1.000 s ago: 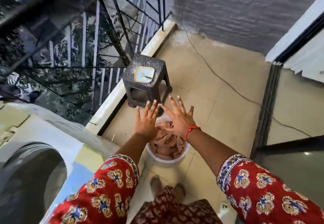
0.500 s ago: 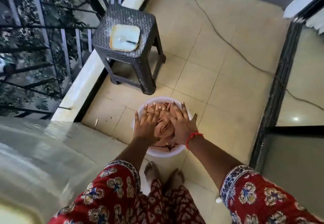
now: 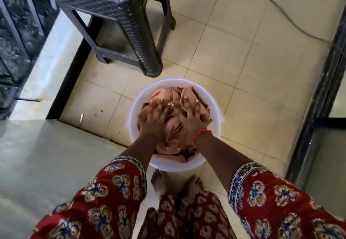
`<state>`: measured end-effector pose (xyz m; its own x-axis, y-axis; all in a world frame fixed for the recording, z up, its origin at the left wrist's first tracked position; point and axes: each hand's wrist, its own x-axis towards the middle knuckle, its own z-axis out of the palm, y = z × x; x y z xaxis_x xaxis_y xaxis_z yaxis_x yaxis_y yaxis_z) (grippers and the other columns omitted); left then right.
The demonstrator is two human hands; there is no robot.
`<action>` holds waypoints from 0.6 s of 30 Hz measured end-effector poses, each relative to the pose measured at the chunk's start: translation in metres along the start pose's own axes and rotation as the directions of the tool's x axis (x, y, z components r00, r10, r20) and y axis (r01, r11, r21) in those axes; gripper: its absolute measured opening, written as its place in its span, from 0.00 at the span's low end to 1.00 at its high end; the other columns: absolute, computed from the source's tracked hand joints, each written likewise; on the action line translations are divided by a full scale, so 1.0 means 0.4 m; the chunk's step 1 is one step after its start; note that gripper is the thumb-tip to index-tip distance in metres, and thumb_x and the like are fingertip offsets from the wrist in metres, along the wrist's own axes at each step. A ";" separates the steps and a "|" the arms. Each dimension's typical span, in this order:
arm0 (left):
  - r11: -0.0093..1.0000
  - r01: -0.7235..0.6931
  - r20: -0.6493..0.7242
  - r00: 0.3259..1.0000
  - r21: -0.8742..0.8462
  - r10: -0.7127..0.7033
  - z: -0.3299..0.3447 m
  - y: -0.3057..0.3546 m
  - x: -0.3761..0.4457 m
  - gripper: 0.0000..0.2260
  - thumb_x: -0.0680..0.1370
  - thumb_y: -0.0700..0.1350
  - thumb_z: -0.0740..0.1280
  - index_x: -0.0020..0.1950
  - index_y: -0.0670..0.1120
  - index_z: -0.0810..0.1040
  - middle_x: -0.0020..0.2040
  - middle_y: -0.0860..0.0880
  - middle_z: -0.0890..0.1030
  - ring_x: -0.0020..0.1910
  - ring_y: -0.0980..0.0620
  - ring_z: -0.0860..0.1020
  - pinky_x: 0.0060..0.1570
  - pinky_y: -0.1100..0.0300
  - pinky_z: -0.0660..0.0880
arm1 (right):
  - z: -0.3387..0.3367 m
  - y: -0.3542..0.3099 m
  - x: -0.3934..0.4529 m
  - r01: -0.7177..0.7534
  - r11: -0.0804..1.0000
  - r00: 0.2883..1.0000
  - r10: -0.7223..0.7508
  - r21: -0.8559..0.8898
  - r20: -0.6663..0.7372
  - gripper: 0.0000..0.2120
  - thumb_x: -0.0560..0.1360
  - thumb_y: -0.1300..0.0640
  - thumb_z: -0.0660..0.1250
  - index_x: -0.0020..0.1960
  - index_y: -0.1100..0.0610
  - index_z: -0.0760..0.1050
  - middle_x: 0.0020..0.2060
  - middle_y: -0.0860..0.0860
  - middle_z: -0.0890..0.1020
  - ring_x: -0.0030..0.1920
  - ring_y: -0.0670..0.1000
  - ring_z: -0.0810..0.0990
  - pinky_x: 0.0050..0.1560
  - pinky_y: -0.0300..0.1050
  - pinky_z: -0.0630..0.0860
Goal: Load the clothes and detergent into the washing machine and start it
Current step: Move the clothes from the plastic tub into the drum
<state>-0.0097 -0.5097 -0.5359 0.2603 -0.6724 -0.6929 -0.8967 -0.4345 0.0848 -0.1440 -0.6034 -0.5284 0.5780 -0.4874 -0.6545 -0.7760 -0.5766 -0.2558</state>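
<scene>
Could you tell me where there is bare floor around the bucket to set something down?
Bare tiles lie right of the white bucket, out to the dark door track, and left of it, toward the black-edged ledge. It is crowded in front: the dark stool nearly meets the rim. Both hands cover the clothes.

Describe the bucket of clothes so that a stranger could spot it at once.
Find the dark woven stool on the tiled floor. Just in front of its nearest leg stands a round white bucket, heaped with peach-pink clothes. Both hands, left hand and right hand, press into the heap.
</scene>
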 end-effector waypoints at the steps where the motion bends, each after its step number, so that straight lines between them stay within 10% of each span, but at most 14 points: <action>1: 1.000 0.003 0.036 0.999 -0.006 -0.003 0.012 -0.003 0.018 0.64 0.58 0.66 0.77 0.76 0.57 0.33 0.77 0.51 0.31 0.76 0.39 0.34 0.66 0.25 0.54 | 0.023 0.011 0.017 -0.008 1.000 1.000 0.008 0.006 0.022 0.68 0.45 0.27 0.73 0.70 0.31 0.30 0.72 0.44 0.26 0.74 0.64 0.31 0.56 0.84 0.52; 18: 0.988 -0.035 0.018 0.999 0.149 0.033 0.156 -0.034 0.214 0.55 0.63 0.62 0.74 0.76 0.63 0.37 0.78 0.47 0.42 0.76 0.36 0.44 0.53 0.37 0.74 | 0.241 0.022 0.197 -0.131 0.982 0.990 0.122 0.138 0.074 0.49 0.60 0.37 0.73 0.71 0.31 0.46 0.75 0.47 0.31 0.75 0.64 0.35 0.54 0.83 0.59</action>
<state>0.0025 -0.5240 -0.6409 0.2245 -0.6754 -0.7024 -0.9485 -0.3168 0.0014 -0.1298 -0.5838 -0.6508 0.4589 -0.5045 -0.7314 -0.8724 -0.4118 -0.2633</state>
